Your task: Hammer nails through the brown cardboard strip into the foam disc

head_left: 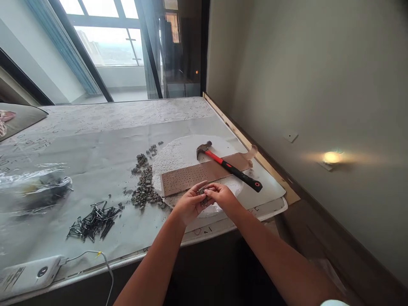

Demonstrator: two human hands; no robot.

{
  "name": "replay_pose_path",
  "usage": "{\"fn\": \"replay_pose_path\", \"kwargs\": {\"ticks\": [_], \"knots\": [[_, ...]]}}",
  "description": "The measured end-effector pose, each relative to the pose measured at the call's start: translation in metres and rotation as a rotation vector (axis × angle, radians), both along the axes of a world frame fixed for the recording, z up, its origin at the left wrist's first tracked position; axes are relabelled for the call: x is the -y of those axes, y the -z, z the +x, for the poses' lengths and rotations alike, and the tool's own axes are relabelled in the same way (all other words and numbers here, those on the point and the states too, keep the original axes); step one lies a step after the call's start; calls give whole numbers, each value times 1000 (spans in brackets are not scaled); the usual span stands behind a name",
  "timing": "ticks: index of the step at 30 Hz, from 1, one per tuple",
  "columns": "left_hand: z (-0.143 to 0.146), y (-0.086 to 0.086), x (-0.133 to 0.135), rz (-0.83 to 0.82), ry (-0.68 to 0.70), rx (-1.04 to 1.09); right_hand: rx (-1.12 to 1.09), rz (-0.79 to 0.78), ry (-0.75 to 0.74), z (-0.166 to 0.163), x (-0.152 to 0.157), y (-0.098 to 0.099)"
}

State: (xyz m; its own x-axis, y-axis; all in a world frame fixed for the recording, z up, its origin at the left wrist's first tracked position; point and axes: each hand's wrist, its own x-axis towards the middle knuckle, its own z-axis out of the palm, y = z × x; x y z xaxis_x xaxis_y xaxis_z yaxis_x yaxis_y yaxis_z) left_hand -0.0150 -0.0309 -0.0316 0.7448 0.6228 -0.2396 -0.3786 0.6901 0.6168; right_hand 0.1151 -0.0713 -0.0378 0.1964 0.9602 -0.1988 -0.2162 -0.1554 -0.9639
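Note:
My left hand [190, 205] is cupped around a small bunch of nails [203, 199], palm turned up. The fingertips of my right hand [222, 196] pinch at the same bunch from the other side. Both hands hover over the near edge of a brown board [188, 176] dotted with rows of small holes. That board rests on a round white foam slab [174, 153]. Across its right part lies a claw hammer [229, 166] with a red and black handle, its head toward the back.
A pile of dark nails [95, 221] lies at the left, and grey gravel [145, 187] is heaped along the slab's left edge. A white power bank [32, 274] with a cable sits at the front left, behind it a clear plastic bag [41, 189]. A wall [306, 85] stands at the right.

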Motion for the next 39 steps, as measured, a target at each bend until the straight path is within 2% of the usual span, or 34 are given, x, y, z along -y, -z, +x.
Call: {"fn": "replay_pose_path", "kwargs": {"ticks": [10,16,26,39], "knots": [[0,9,5,-32,-15,4,-28,-34,-60,4,4,-5],[0,9,7,-49,-39,22,-24,-47,-80,4,6,-5],[-2,13,5,14,-23,40,9,-19,-86,5,9,0],[-2,16,3,-30,-18,113,334,103,-96,2,11,2]]}}
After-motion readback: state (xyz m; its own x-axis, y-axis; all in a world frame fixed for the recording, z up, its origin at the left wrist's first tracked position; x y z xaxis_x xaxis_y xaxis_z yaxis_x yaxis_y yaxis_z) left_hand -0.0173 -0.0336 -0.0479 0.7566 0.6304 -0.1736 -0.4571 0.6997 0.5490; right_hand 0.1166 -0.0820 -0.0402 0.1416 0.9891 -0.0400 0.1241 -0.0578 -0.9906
